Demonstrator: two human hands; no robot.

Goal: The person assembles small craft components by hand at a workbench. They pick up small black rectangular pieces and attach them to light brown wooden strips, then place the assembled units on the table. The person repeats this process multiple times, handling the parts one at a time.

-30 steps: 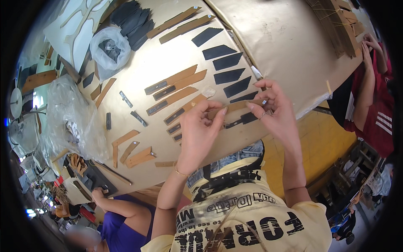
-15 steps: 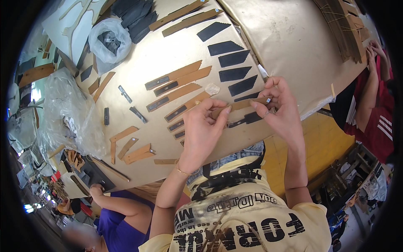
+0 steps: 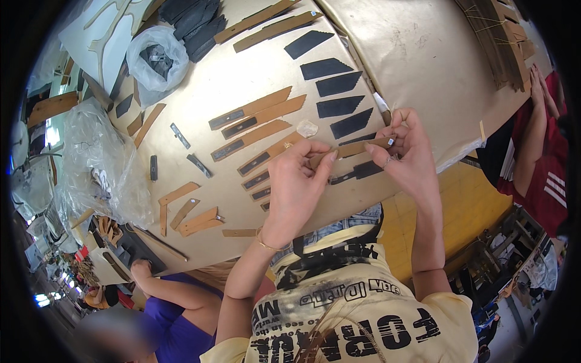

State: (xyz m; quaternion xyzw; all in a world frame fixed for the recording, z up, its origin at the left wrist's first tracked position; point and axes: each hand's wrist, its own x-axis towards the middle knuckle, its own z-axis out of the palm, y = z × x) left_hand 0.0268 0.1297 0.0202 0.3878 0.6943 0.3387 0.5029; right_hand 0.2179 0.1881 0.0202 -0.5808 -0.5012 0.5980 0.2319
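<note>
A brown leather strip [image 3: 357, 149], with a small white tag near its right end, is stretched between my hands just above the table. My left hand [image 3: 299, 175] pinches its left end between thumb and fingers. My right hand [image 3: 408, 154] grips the tagged end, with the thumb on the near face and the fingers curled behind. Below the strip lies a dark piece with a narrow tongue [image 3: 368, 170]. Beside my left hand runs a row of brown strips [image 3: 257, 158] with dark inset patches. Beyond my right hand lie several black jagged-edged pieces [image 3: 339, 107].
An open plastic bag [image 3: 158, 59] of dark pieces stands at the far left, near a crumpled clear plastic sheet [image 3: 100, 163]. Loose brown strips [image 3: 196, 221] lie left of me. A person in purple [image 3: 181, 308] sits at left; another in red [image 3: 544, 163] is at right.
My hands and the strip have shifted very slightly right. The person in red has brought their hands palm to palm. The person in purple has moved their head.
</note>
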